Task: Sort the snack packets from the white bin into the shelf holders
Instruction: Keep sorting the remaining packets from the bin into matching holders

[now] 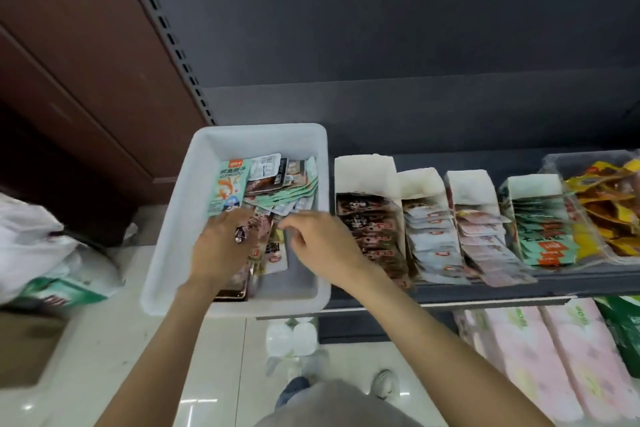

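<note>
The white bin point(173, 218) sits at the left end of the shelf with mixed snack packets in it: a teal and orange packet point(230, 184), several mint green packets point(294, 192) and brown packets point(266, 239). My left hand point(220, 250) is inside the bin and grips a bundle of the brown packets, with a small dark wrapper point(240, 234) at its fingers. My right hand point(318, 239) hovers over the bin's right side with curled fingers, tips near a pale packet point(287, 210); I cannot see whether it pinches it. Several white shelf holders point(363, 172) stand to the right, filled with packets.
A clear tray of yellow packets point(606, 201) sits at the far right of the shelf. Pink tissue packs point(540, 357) lie on the shelf below. White and green bags point(45, 253) rest on the floor at the left. The dark shelf back panel point(381, 45) rises behind.
</note>
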The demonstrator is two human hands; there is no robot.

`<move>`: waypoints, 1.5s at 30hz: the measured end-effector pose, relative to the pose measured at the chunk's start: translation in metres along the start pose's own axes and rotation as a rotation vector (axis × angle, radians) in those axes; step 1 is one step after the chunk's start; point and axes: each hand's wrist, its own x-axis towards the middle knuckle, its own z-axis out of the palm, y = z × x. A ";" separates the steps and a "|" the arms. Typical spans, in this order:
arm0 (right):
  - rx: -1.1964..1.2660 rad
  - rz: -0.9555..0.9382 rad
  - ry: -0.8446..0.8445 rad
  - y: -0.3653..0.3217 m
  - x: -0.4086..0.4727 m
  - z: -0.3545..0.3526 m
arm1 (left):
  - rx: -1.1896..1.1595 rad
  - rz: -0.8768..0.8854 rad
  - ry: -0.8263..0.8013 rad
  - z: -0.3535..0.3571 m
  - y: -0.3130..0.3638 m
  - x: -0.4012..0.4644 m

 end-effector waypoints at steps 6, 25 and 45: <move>-0.338 0.275 -0.279 -0.003 0.060 0.079 | 0.187 -0.174 -0.316 0.017 -0.053 0.007; 1.517 0.666 0.191 -0.034 0.023 0.024 | -1.227 -0.470 -0.242 -0.053 -0.025 -0.008; -0.366 -0.146 0.450 0.013 -0.027 -0.043 | -1.089 -0.238 -0.338 -0.033 0.090 0.006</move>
